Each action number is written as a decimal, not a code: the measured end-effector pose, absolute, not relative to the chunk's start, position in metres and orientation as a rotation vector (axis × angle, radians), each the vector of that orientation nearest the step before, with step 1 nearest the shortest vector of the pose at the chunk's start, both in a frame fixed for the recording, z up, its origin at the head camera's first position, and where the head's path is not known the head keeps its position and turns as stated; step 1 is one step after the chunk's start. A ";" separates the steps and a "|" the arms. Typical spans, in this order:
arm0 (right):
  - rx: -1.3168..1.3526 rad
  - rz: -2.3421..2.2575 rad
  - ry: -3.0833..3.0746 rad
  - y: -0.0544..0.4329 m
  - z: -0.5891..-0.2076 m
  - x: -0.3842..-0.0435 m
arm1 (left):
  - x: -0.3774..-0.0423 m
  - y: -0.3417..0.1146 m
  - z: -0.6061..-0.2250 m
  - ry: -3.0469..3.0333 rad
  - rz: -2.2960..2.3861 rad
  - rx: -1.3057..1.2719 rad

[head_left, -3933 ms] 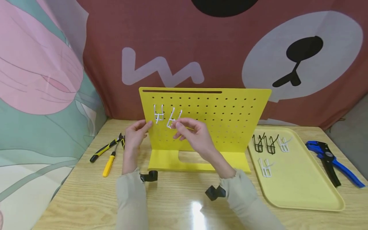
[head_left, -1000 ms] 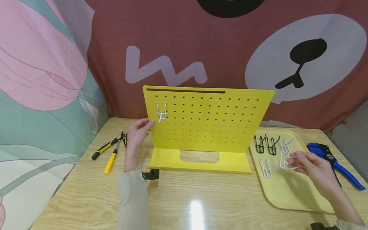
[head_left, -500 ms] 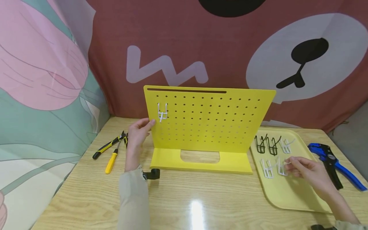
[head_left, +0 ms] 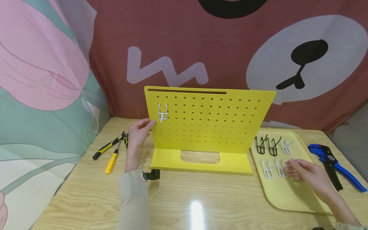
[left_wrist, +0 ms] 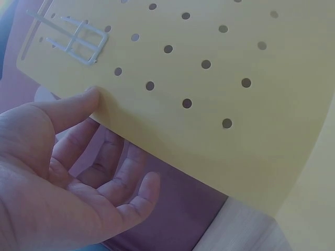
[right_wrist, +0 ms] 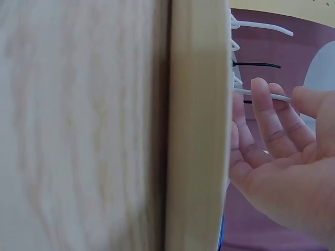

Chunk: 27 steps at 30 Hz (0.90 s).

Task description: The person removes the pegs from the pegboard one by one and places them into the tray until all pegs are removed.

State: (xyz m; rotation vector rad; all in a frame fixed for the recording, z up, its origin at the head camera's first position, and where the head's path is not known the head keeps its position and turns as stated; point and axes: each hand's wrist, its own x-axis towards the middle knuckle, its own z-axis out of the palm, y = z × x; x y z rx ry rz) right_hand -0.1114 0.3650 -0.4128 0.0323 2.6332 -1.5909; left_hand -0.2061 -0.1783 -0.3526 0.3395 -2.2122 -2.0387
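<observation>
A yellow pegboard (head_left: 212, 129) stands upright, with one white wire hook (head_left: 163, 115) mounted at its upper left. My left hand (head_left: 138, 134) grips the board's left edge; in the left wrist view the thumb (left_wrist: 78, 109) lies on its front and the other fingers are behind. At the right, my right hand (head_left: 311, 177) is over the yellow tray (head_left: 299, 201). It pinches the prong of a second white wire hook (head_left: 281, 171), whose frame is down at the tray surface. The right wrist view shows that prong (right_wrist: 280, 98) between thumb and fingers.
Two black wire hooks (head_left: 272, 147) and further white hooks (head_left: 268, 172) lie on the tray. A blue wire stripper (head_left: 330, 159) is right of it. Pliers (head_left: 107, 146) and a yellow screwdriver (head_left: 111, 163) lie left of the board.
The second white hook has left the pegboard and moved right to the tray with my right hand, then lowered beside another white hook. My left hand stays on the board's edge.
</observation>
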 end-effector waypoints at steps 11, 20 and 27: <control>-0.012 -1.530 2.544 0.363 -0.396 -0.109 | -0.205 -0.178 -0.353 -2.217 -2.038 0.326; -0.280 -1.632 2.545 0.325 -0.371 -0.114 | -0.205 -0.179 -0.354 -2.211 -2.035 0.328; -0.392 -1.779 2.435 0.284 -0.375 -0.121 | -0.206 -0.178 -0.354 -2.205 -2.043 0.336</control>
